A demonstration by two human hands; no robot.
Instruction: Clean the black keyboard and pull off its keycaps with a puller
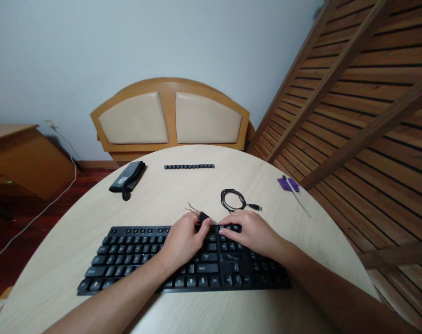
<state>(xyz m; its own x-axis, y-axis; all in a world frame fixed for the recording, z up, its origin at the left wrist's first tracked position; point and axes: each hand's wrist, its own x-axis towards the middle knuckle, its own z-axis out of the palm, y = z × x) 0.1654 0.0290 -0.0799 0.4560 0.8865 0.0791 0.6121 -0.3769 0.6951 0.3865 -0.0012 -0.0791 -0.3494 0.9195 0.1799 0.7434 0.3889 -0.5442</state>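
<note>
A black keyboard [192,281] lies along the near side of the round table. My left hand [185,236] is closed over its top row, gripping the black handle of a keycap puller [203,216] with thin wire prongs sticking out. Just to the right, my right hand [247,229] rests at the keyboard's upper right. Its thumb and forefinger come together in a pinch over the top-row keys; what is between the fingertips is too small to make out. Pale marks show in the function-key row. Beyond the keyboard, several loose black keycaps [189,166] stand in a straight line.
A coiled black USB cable [233,199] lies just past my right hand. On the table's left is a folded dark pouch [127,177]; at the right, a thin brush [297,197] lies across a purple cloth [284,184]. A padded headboard [171,116] stands behind the table [92,208].
</note>
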